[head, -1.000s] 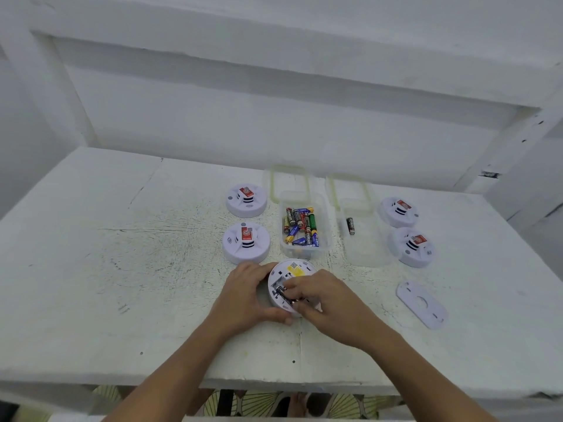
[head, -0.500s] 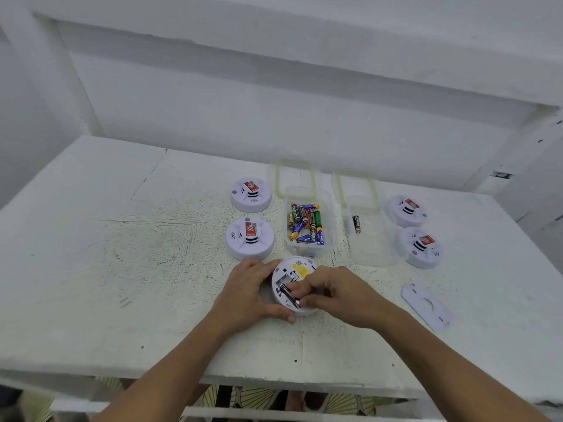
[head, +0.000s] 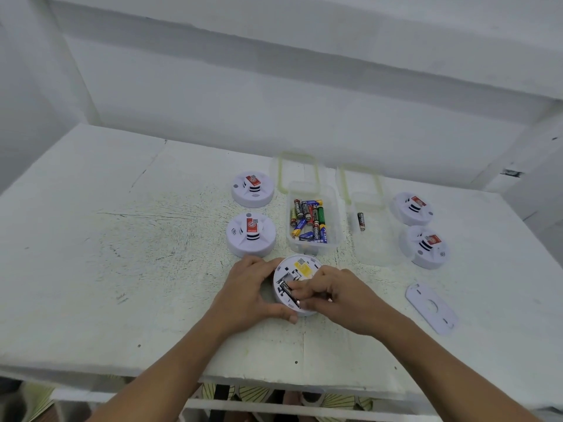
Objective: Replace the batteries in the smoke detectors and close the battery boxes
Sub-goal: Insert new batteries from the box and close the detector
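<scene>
Gripping detector [head: 302, 269] with left hand [head: 246, 295], pinching battery [head: 286, 290] with right hand [head: 344, 300]; batteries [head: 307, 221] heaped in box [head: 339, 229], one cell [head: 361, 221] in second box [head: 384, 246].

Bright, diffuse, nearly shadowless; washed out on table [head: 91, 239]; soft overall, greenish cast, bowed at edges.

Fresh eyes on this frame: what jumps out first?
Centre foreground: the left hand grips an upturned round white smoke detector while the right hand pinches a black cylindrical battery at its exposed underside. Just behind, a clear plastic box holds colourful loose batteries.
</scene>
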